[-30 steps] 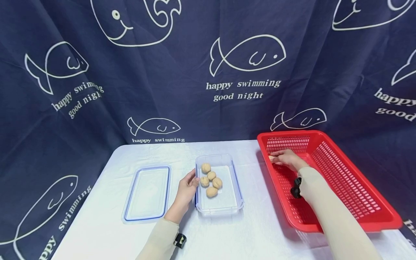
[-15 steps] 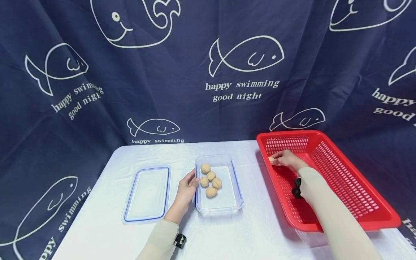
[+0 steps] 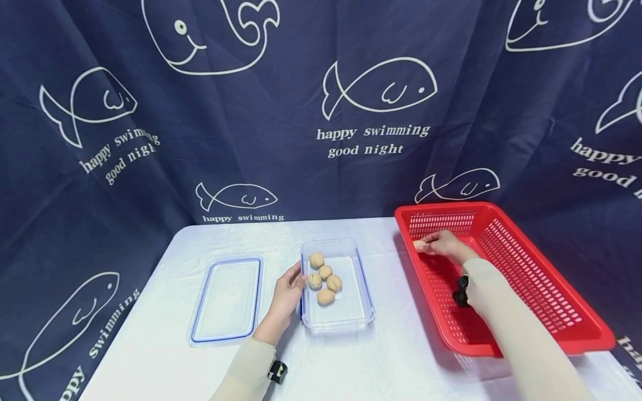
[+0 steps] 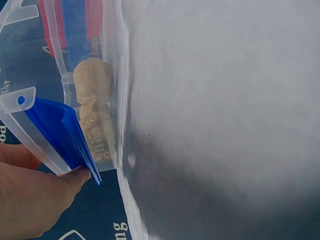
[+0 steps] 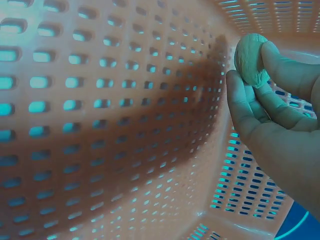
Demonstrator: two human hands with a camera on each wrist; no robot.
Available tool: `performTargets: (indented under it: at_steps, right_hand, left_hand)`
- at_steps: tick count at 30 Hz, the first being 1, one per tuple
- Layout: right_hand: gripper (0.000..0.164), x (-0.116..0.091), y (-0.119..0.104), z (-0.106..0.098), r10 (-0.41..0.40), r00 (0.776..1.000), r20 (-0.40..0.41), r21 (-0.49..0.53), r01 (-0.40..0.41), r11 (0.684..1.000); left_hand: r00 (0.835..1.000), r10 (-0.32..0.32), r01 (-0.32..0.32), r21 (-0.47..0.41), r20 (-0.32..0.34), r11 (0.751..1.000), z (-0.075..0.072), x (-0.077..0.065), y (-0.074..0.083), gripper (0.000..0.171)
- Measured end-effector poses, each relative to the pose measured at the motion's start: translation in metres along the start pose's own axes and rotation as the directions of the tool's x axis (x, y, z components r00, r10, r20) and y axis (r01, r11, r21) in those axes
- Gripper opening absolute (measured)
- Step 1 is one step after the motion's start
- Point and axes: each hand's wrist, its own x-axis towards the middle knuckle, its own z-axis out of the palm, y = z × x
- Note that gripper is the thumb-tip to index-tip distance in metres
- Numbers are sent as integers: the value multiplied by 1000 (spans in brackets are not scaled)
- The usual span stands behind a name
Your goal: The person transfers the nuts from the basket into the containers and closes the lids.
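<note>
In the head view my right hand (image 3: 443, 245) is inside the red basket (image 3: 441, 328), near its left wall. It pinches a walnut (image 5: 248, 60) between thumb and fingers, seen plainly in the right wrist view. My left hand (image 3: 288, 291) holds the left side of a clear plastic food container (image 3: 351, 312). Its thumb lies against the blue locking flap (image 4: 62, 132) in the left wrist view, with another finger partly hidden by the clear wall. Several walnuts (image 3: 325, 297) lie on the container's floor, mostly towards its left side.
A clear lid (image 3: 228, 301) with a blue seal lies flat to the left of my left forearm. Everything stands on a white-covered table (image 3: 386, 356). Behind it hangs a dark blue curtain (image 3: 301, 161) printed with white fish.
The walnut in my right hand shows a little more, still beside the basket's left wall. My left hand and the container keep their places.
</note>
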Motion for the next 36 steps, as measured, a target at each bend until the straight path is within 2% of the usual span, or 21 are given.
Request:
performTargets:
  at_steps: [5,14,20,27,36]
  right_hand:
    - [40,0,-4,0,-16,1000,-12,40,17,999]
    - [42,-11,-23,-1,-36,998,-56,-35,34,999]
    - [48,-12,-24,-6,-61,995,-82,49,65,997]
    - [53,-37,-56,2,26,986,-165,96,-10,995]
    - [55,-53,-76,14,4,984,-176,203,32,979]
  left_hand:
    - [1000,-1,1,5,-4,1000,0,1,-2,47]
    - [1000,-10,10,-2,-5,1000,1,3,-1,47]
    - [1000,-4,4,-5,-6,1000,0,3,-1,48]
    - [1000,-6,6,1,-4,1000,-1,3,-1,48]
    - [1000,-3,3,-4,1,1000,0,2,0,48]
